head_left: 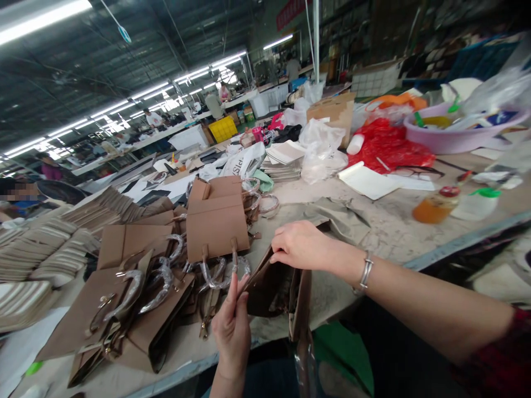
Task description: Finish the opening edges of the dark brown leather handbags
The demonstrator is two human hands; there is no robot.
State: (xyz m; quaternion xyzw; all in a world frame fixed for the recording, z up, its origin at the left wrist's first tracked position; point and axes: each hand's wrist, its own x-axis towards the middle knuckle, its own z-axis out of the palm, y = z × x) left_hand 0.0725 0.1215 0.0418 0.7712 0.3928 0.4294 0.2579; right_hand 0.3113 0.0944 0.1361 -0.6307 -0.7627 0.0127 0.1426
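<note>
A brown handbag [302, 298] stands at the table's front edge with its mouth apart, its dark inside facing me. My left hand [233, 326] pinches the near left end of the bag's rim between thumb and fingers. Farther along that rim, my right hand [301, 246] is closed on the edge with fingers bent. Wrapped straps hang below the bag toward my lap. Left of my hands lies a heap of brown handbags [136, 331], their handles [160, 287] wrapped in clear plastic. Another brown bag [216, 226] lies on top behind them.
Stacked brown panels [53, 249] fill the table's left side. Behind are a white plastic bag [321, 149], a cardboard box [336, 113] and red plastic [385, 146]. At right stand a purple basin [452, 138], a jar of amber liquid [435, 205] and glasses [418, 170].
</note>
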